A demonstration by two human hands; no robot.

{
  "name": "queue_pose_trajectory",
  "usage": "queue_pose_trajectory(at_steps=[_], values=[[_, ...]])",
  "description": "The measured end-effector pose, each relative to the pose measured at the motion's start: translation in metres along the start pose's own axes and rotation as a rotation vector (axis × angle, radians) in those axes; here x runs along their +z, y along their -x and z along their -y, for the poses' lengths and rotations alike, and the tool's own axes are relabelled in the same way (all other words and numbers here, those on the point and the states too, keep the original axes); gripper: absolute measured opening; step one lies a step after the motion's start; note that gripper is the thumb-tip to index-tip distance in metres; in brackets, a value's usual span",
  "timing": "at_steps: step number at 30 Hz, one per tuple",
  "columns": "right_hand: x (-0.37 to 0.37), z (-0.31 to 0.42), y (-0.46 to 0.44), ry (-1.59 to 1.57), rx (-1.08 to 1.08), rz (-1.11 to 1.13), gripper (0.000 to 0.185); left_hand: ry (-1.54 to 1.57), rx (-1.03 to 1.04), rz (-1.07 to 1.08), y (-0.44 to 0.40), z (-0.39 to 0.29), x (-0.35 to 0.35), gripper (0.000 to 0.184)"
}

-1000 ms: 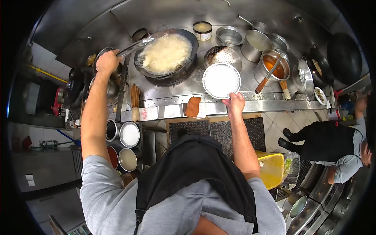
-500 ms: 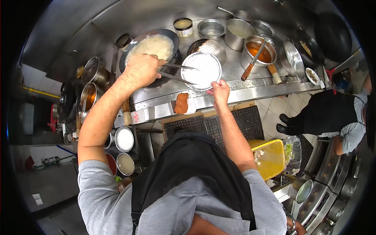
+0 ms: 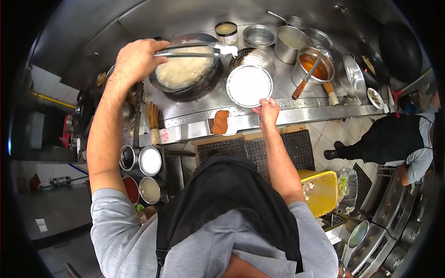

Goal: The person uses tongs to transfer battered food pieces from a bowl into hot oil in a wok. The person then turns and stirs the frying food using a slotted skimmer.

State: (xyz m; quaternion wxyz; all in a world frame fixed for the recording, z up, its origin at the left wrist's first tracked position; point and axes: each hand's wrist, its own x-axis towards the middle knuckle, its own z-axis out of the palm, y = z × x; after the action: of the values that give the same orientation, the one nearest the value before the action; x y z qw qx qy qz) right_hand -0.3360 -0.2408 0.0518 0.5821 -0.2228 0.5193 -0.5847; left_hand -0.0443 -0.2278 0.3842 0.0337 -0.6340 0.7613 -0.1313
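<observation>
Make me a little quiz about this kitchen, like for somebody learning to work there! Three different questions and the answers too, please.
1. Which hand holds the metal tongs?
2. True or false: no hand touches the bowl of white powder.
3. Pick one: what colour is the liquid in the pot with the wooden-handled tool lying across it?
A) green
B) orange
C) black

Key:
1. The left hand.
2. False: the right hand holds it at the edge.
3. B.
</observation>
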Motion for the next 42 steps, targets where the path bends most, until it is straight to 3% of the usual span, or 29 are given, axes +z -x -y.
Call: queue_pose_trajectory(at_steps=[4, 5, 11, 18, 24, 30, 36, 42], values=[[0.002, -0.004, 0.001, 0.0, -0.003, 0.009, 0.015, -0.048, -0.155, 0.091, -0.005, 0.043, 0.03, 0.043], [-0.004, -0.014, -0.006, -0.002, -0.005, 0.028, 0.002, -0.06, -0.178, 0.12, -0.006, 0.051, 0.044, 0.044], [-0.004, -0.017, -0.005, 0.025, 0.02, 0.029, 0.005, -0.048, -0.254, 0.31, -0.005, 0.086, 0.16, 0.047], [0.003, -0.002, 0.008, 0.011, 0.001, -0.013, 0.012, -0.047, -0.247, 0.138, 0.003, 0.083, 0.114, 0.042], [0.006, -0.009, 0.004, 0.04, -0.02, 0.056, 0.003, -0.021, 0.025, 0.012, -0.001, 0.007, 0.044, 0.042], [0.017, 0.003, 0.018, 0.084, -0.07, 0.089, 0.006, -0.008, 0.313, 0.026, -0.012, -0.056, 0.069, 0.043], [0.008, 0.006, 0.019, 0.064, -0.081, 0.074, 0.005, -0.008, 0.358, 0.006, -0.018, -0.056, 0.059, 0.04], [0.002, 0.006, 0.012, 0.016, -0.05, 0.043, 0.002, 0.018, 0.258, 0.01, -0.009, -0.043, 0.029, 0.039]])
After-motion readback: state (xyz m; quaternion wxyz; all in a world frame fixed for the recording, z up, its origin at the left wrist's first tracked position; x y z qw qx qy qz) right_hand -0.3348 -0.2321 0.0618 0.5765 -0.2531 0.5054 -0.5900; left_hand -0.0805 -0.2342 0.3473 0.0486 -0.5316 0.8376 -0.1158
